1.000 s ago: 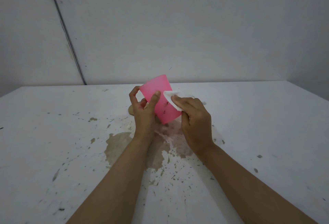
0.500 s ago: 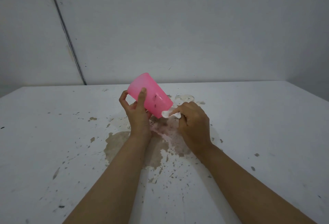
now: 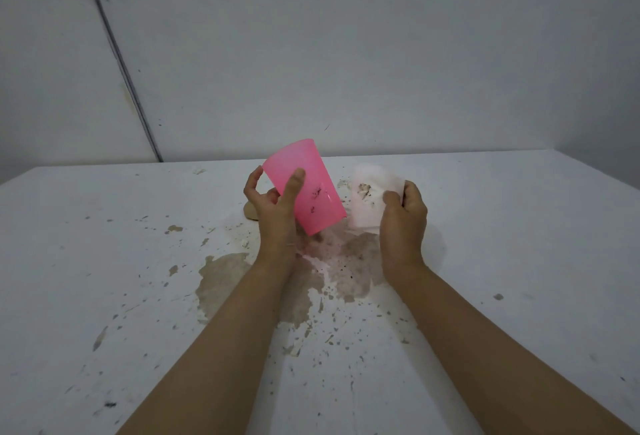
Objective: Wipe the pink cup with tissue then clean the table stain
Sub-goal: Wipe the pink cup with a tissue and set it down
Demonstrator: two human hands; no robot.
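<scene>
My left hand (image 3: 275, 208) grips the pink cup (image 3: 308, 180) above the table, tilted with its mouth up and to the left. Dark specks cling to the cup's side. My right hand (image 3: 403, 216) holds a white tissue (image 3: 369, 197) just right of the cup, a small gap apart from it. Brown smears mark the tissue's face. Below both hands a brownish wet stain (image 3: 225, 279) spreads over the white table (image 3: 86, 261), with a pinkish patch near its middle.
Small brown splatters dot the table around the stain, mostly toward me and to the left. A tan lump (image 3: 250, 216) lies on the table behind my left hand. A grey wall with a dark slanted seam rises behind the table's far edge.
My right hand has pulled the tissue off the cup and to the right, showing its soiled face. My left hand has turned the cup more upright.
</scene>
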